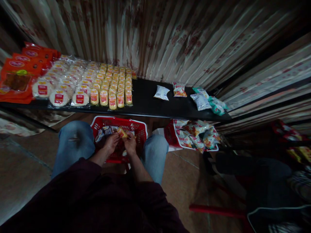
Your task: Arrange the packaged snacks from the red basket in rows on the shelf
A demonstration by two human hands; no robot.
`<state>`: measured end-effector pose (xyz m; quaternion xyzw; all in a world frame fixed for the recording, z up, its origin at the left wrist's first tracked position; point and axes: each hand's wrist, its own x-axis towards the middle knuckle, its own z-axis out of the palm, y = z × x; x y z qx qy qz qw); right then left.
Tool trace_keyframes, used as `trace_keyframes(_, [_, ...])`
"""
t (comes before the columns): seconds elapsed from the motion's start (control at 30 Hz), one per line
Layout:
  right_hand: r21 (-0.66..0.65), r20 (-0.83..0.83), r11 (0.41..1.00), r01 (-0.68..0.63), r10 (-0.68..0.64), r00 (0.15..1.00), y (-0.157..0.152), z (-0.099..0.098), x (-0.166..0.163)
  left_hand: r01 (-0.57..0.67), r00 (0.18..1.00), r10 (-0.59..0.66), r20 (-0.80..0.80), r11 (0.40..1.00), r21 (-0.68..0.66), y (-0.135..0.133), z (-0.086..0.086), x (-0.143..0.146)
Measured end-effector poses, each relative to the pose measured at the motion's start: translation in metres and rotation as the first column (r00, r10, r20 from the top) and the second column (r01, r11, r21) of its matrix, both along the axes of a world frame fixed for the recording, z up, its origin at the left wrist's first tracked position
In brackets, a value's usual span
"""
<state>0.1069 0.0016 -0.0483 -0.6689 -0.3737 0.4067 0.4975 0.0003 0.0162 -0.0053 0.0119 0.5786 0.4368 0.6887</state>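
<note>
Over a red shopping basket between my knees, I hold a small yellow snack packet in both hands. The fingers of my left hand close on its left end. My right hand pinches the right end. Further packets, white and blue, lie inside the basket under my hands; my hands partly hide them. On the black shelf ahead, small yellow packaged cakes stand in tight rows. Left of them are rows of round white crackers in clear wrap.
Orange snack bags lie at the shelf's left end. White packets and green ones lie towards its right. A second red basket holds several snack bags. Another person's leg is at the right. A curtain hangs behind.
</note>
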Motion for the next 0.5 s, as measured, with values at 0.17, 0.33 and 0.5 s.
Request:
trace_keyframes(0.17, [-0.039,0.187,0.999,0.000,0.007,0.982,-0.003,0.012,-0.003,0.016,1.000,-0.016,-0.002,1.000,-0.003,0.000,-0.004,0.000])
trace_keyframes(0.33, [-0.014,0.245,0.997,-0.072,0.074,0.967,-0.008,0.022,-0.008,0.022,0.998,-0.025,0.052,0.998,0.057,-0.001,0.001,0.004])
trace_keyframes(0.5, [-0.026,0.154,0.998,-0.051,0.054,0.987,-0.011,0.022,-0.011,0.029,0.993,-0.039,0.108,0.996,0.090,-0.004,0.008,0.006])
